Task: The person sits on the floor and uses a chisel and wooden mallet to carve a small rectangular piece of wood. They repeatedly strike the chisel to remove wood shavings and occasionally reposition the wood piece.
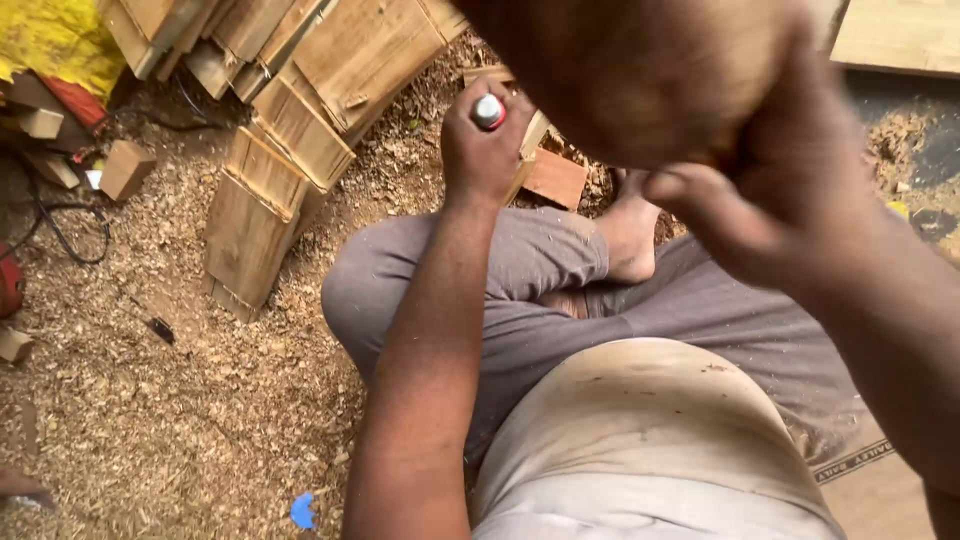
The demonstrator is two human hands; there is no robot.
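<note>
Wooden piece and red-capped tool, both held

The rounded brown wooden piece (640, 70) is raised close to the camera, blurred, filling the top of view. The tool (488, 111), with a red and silver end, pokes upward from a closed fist, just left of it.

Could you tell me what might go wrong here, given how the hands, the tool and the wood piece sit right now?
1. The right hand holds the wood piece so close to the camera that it is blurred and blocks the view; the left hand's tool could be misjudged.
2. The bare foot lies just below that tool; a slip or drop might strike it.
3. Wood shavings cover the ground and could hide small things.
</note>
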